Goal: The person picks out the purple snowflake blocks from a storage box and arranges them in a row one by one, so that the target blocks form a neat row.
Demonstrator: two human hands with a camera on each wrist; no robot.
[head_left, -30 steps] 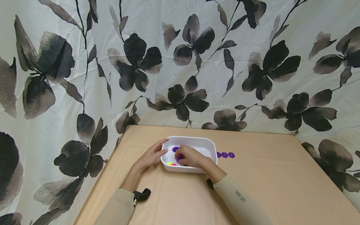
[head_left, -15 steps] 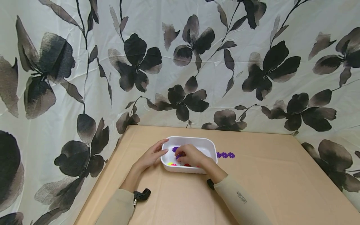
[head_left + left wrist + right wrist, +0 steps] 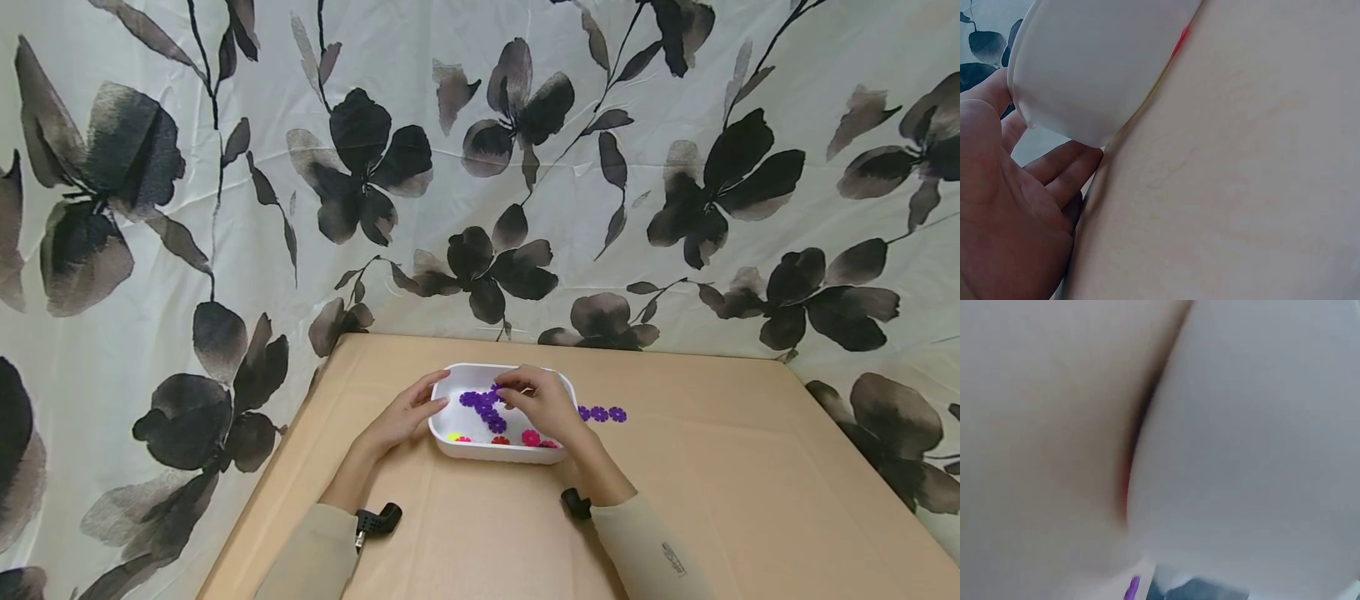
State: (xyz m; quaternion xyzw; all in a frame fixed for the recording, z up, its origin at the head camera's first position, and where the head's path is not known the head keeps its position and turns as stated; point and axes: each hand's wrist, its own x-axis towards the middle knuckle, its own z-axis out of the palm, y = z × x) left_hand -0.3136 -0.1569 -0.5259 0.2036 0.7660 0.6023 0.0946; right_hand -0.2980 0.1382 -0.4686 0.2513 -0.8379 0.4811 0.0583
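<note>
Left hand [image 3: 401, 412]: relaxed fingers spread against left end of white tray [image 3: 491, 454], gripping nothing. Right hand [image 3: 543, 408]: fingers pinching purple flower piece [image 3: 496, 390] inside tray, far side, just beside purple cluster [image 3: 483, 400]. Light pinch on edge best; avoid snagging neighbors; tray braced.

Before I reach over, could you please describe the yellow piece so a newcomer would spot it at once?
On the tan table stands a white tub. In its near left corner, beside a pink piece, sits the yellow piece, the only one in that colour.
</note>
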